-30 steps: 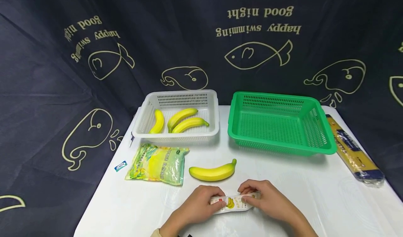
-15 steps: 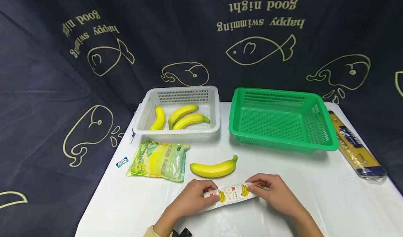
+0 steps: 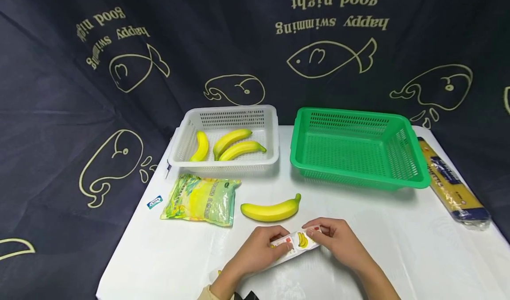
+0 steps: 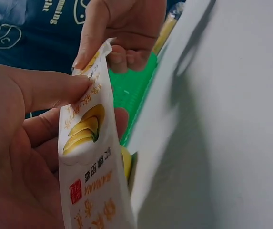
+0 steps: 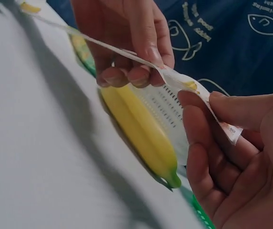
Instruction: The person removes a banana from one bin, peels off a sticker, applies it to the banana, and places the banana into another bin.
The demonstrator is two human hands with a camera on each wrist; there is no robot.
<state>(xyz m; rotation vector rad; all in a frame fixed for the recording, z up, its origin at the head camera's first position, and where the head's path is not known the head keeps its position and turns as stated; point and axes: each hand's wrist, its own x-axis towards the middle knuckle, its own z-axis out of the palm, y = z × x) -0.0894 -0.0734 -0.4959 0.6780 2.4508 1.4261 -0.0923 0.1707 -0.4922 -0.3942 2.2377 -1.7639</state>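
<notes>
Head view: your left hand (image 3: 259, 249) and right hand (image 3: 336, 240) pinch opposite ends of the banana-print bag (image 3: 296, 242) above the surface (image 3: 398, 247). Opening stage, likely; next, part its mouth.

sachet (image 3: 296, 242): ends hidden under hands | print (small) unreadable | noodle packet (image 3: 452, 186): text illegible

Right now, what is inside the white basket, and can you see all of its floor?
The white basket holds three yellow bananas, lying side by side on its floor. Its front wall is perforated but hides the nearest strip of floor, so anything small there cannot be seen.
</notes>
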